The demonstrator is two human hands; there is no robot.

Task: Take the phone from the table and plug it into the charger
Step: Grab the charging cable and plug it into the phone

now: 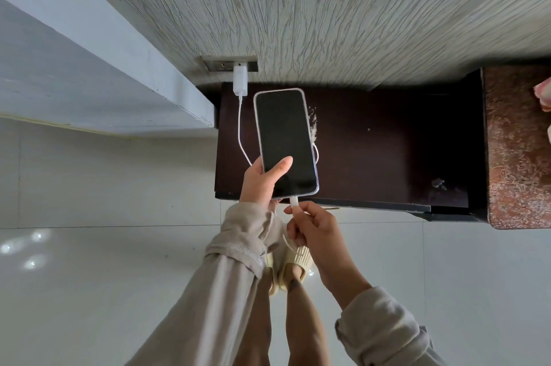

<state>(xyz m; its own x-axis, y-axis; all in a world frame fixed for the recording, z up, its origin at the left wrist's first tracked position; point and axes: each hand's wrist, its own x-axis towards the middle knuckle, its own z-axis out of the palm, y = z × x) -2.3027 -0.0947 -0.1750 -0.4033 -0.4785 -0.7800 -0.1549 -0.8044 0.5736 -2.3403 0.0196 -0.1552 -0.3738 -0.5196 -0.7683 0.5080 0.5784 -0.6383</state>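
A phone point(283, 139) with a dark screen and a clear case is held above the dark table point(372, 151). My left hand point(259, 180) grips its lower left edge, thumb on the screen. My right hand point(313, 231) pinches the white cable plug point(293, 202) at the phone's bottom port; whether the plug is fully seated I cannot tell. The white cable point(241, 133) runs up to a white charger point(240, 80) plugged into the wall socket point(229, 65).
A textured wall rises behind the table. A reddish patterned surface point(518, 157) adjoins the table on the right. A grey-white ledge point(89, 73) stands to the left. Pale floor tiles and my sandalled feet point(290, 267) lie below.
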